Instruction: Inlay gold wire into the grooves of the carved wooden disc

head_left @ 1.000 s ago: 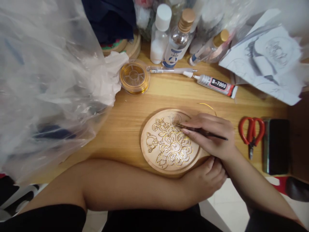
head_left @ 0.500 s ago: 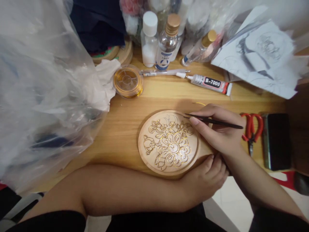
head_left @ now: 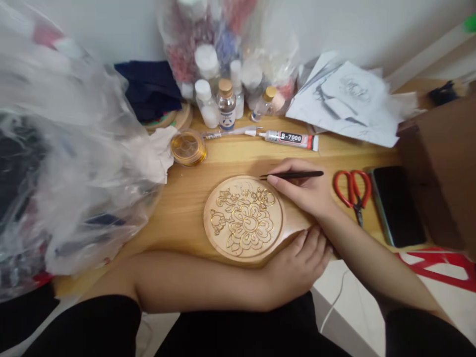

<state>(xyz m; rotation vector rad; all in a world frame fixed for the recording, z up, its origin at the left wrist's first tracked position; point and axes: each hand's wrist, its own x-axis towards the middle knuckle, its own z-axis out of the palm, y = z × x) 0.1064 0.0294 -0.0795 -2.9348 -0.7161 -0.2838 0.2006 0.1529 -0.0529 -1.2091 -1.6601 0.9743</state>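
A round wooden board (head_left: 212, 222) with a raised rim and a handle lies on the table, its face covered with a flower pattern in gold wire (head_left: 256, 225). Pencil-like lines show near its top edge. My right hand (head_left: 303, 191) is closed on black tweezers (head_left: 297, 174), their tips over the board's upper right rim. My left hand (head_left: 297, 260) is curled against the board's handle (head_left: 297, 222) at the table's front edge, partly below my right wrist. How far its fingers go around the handle is hidden.
Behind the board are a gold wire spool (head_left: 188, 148), a pen (head_left: 232, 132), a B-7000 glue tube (head_left: 290, 139) and small bottles (head_left: 226, 106). Orange-handled pliers (head_left: 352, 191) and a phone (head_left: 397, 206) lie right, before a brown box (head_left: 442, 168). Plastic bags (head_left: 96, 163) crowd the left.
The camera view has tilted up and shifted, so more of the wall and bags shows. Both hands keep their holds; the tweezers lie more level, their tips still near the board's upper rim.
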